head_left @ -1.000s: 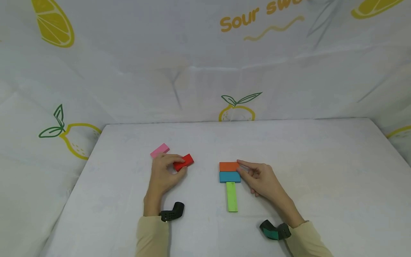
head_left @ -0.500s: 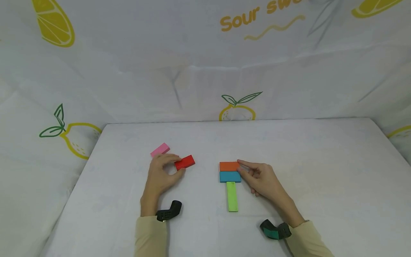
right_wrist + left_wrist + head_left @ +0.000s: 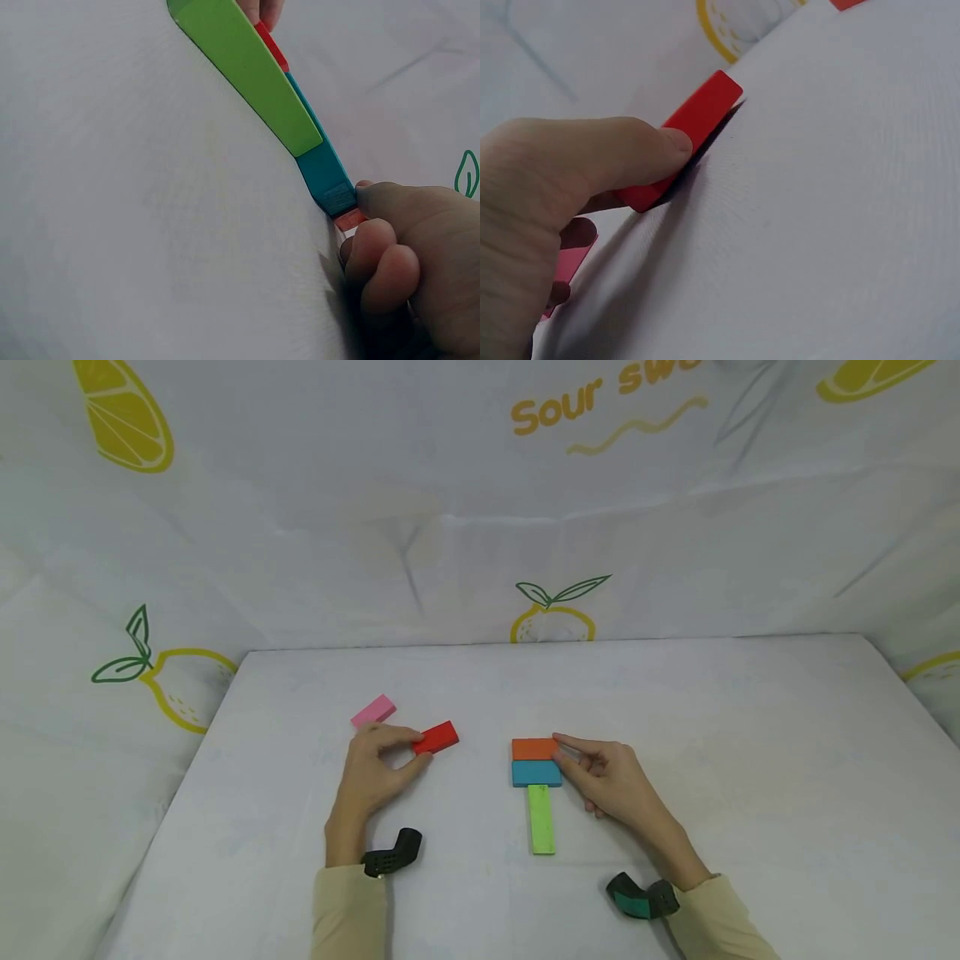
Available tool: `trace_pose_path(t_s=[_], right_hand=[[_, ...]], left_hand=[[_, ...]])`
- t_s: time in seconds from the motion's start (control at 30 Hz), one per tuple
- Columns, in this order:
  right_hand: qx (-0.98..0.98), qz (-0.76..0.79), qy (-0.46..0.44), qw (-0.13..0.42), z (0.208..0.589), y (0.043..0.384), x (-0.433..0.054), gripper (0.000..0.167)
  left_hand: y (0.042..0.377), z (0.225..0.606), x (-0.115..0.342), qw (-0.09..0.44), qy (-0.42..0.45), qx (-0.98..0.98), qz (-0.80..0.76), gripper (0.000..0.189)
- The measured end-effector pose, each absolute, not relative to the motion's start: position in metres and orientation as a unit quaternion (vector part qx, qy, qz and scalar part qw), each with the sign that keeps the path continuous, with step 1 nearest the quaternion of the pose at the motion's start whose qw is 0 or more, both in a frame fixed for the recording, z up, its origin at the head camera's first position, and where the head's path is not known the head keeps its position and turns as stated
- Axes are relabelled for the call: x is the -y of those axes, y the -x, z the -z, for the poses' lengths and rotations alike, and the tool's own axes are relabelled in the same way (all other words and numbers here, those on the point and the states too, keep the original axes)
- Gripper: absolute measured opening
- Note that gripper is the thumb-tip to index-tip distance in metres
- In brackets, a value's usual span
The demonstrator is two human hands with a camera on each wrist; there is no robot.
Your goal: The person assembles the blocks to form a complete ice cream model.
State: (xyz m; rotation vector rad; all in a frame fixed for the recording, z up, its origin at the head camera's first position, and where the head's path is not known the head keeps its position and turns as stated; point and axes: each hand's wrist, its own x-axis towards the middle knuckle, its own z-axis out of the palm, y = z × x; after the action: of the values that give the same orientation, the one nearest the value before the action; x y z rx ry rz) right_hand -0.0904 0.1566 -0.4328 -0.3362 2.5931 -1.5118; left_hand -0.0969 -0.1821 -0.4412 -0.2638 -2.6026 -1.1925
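My left hand [image 3: 371, 772] pinches the left end of a red block [image 3: 441, 737] between thumb and fingers. In the left wrist view the red block [image 3: 705, 112] is close over the white table, with a dark shadow along its lower edge. Right of it, the thumb and index finger of my right hand [image 3: 617, 781] pinch the right end of an orange block [image 3: 532, 749]. A blue block [image 3: 536, 774] lies along the orange one's near side. From the blue block's near side a light green block [image 3: 541, 820] extends toward me, making a T shape.
A pink block [image 3: 373, 710] lies just behind my left hand, partly covered by the fingers in the left wrist view. The white table [image 3: 750, 735] ends at a white cloth backdrop [image 3: 337, 568] printed with lemons. A black device sits on each wrist.
My left hand has drawn slightly left and its grip has shifted toward the red block's left end, while the block has moved a little right. The right hand and its blocks stay still.
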Motion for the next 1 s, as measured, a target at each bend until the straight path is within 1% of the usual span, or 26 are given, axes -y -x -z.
trace_pose_path(t_s=[0.37,0.6,0.83,1.0], right_hand=[[-0.854,0.504,0.115,0.064,0.433,0.09,-0.157,0.04],[-0.853,0.505,0.117,0.064,0.434,0.091,-0.157,0.04],[-0.856,0.501,0.115,0.063,0.434,0.091,-0.157,0.04],[-0.858,0.498,0.109,0.068,0.434,0.09,-0.157,0.04]], left_hand=[[0.099,0.439,0.168,0.145,0.111,0.896,0.405,0.024],[0.103,0.44,0.157,0.129,0.13,0.901,0.394,0.026],[0.104,0.439,0.145,0.125,0.143,0.903,0.385,0.029],[0.107,0.441,0.136,0.109,0.149,0.906,0.381,0.032]])
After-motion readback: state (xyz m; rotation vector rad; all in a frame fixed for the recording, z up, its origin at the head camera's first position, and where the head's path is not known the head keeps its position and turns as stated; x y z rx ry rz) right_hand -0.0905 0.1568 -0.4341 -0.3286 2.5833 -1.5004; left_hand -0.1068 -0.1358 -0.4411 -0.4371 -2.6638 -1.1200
